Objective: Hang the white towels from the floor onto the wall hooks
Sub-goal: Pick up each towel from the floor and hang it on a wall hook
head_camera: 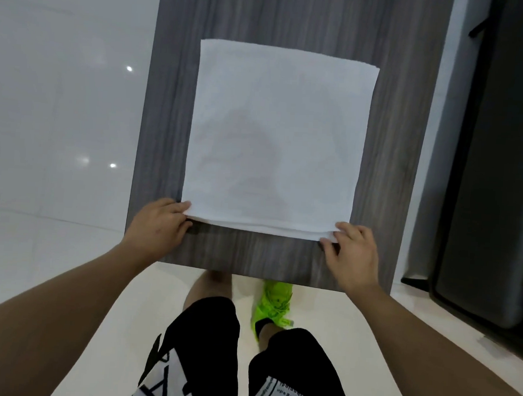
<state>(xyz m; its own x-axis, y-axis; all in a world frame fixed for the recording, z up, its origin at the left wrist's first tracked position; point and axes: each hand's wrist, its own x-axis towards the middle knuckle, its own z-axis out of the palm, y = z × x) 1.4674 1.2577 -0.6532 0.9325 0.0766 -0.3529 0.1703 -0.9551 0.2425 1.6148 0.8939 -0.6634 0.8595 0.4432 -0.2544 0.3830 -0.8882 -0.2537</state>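
I'm looking straight down at a grey wood-grain table [389,144] w/ one white towel [276,137] folded flat into a neat square, sitting about mid-table, its near edge just short of the table's front edge. So this towel isn't on the floor and isn't on a hook; no wall hooks in view at all.

Left hand [157,225] is at the near-left corner: fingertips curl over the top of the folded edge, thumb tucked under it, so it pinches the layers. Right hand [350,252] is at the near-right corner, same deal, fingers on the stacked edge w/ thumb below, gripping the corner. Both hands clamped on the towel, neither open.

Step in hand, my read: taking hold of the folded towel by its two near corners, prob. to lift it off the table and carry it to a hook. Could also be squaring the fold; can't tell which.

Next move needs: keep both pinches through all layers so the fold doesn't spill, lift clear of the table, then turn to find the hooks, since they're out of frame.

Glossy white floor [60,109] to the left, dark cabinet [494,181] to the right, green shoe [273,305] below the table edge.
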